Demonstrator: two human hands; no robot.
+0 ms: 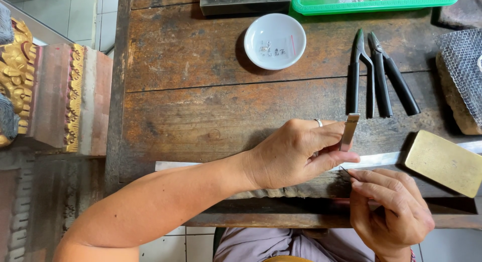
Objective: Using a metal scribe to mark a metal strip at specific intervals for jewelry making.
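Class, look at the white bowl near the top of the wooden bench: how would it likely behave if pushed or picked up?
The white bowl looks glazed, so probably smooth and slippery. Being shallow and wide, it would likely slide on the wooden bench, not tip. Its small contents may shift.

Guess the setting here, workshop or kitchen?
Likely a small jewellery or metalwork bench: two pliers on a worn wooden table, a brass block, and a white dish of tiny metal parts.
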